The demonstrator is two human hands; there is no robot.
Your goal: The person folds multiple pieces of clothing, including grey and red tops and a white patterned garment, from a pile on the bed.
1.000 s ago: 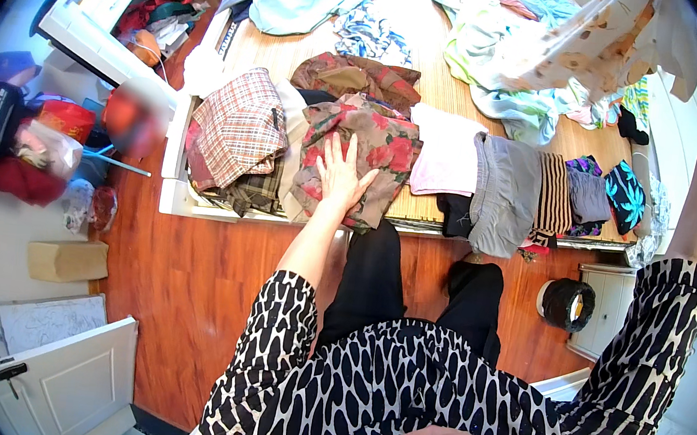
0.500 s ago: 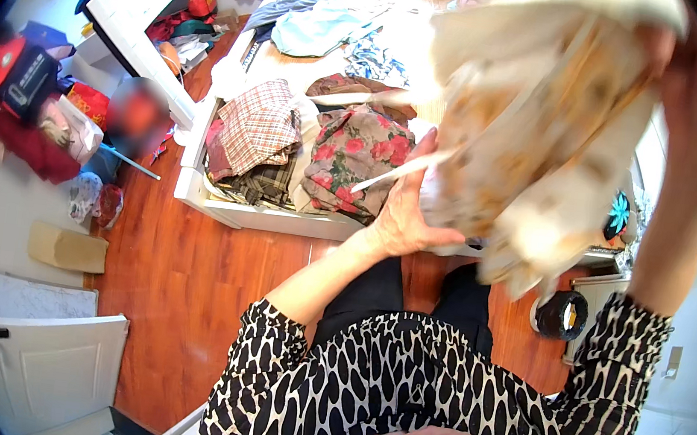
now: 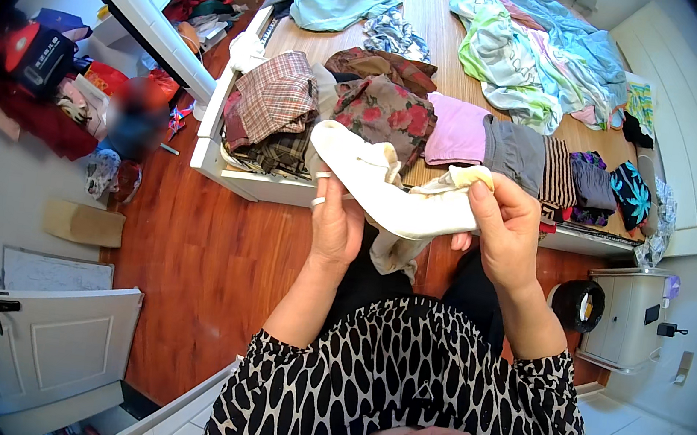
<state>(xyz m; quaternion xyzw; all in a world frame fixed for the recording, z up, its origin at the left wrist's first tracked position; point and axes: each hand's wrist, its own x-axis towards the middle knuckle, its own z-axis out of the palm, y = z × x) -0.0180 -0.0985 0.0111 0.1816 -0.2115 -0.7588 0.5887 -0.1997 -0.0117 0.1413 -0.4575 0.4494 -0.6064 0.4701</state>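
Observation:
A cream garment (image 3: 401, 211) is stretched between my hands, its smooth band sagging in a curve and loose cloth hanging below. My right hand (image 3: 508, 236) pinches the band's right end, thumb on top. My left hand (image 3: 337, 226) holds the left part from below, its fingers partly hidden behind the cloth. Just beyond lies a row of clothes on the near edge of the bed: a red plaid piece (image 3: 277, 93), a rose-patterned piece (image 3: 390, 119), a pink piece (image 3: 455, 131), a grey piece (image 3: 515, 155) and a striped piece (image 3: 558, 174).
Farther back on the bed (image 3: 434, 30) lie a light-blue garment (image 3: 338, 8) and a heap of pale blue and green cloth (image 3: 539, 54). A black-rimmed bin (image 3: 576, 305) and a white cabinet (image 3: 625, 318) stand at right. Bags are piled at left, above an open door (image 3: 50, 347).
The garment, raised high at right and blurred before, is lowered in front of me with its band level. My right hand has come down, and the clothes on the bed's right side show.

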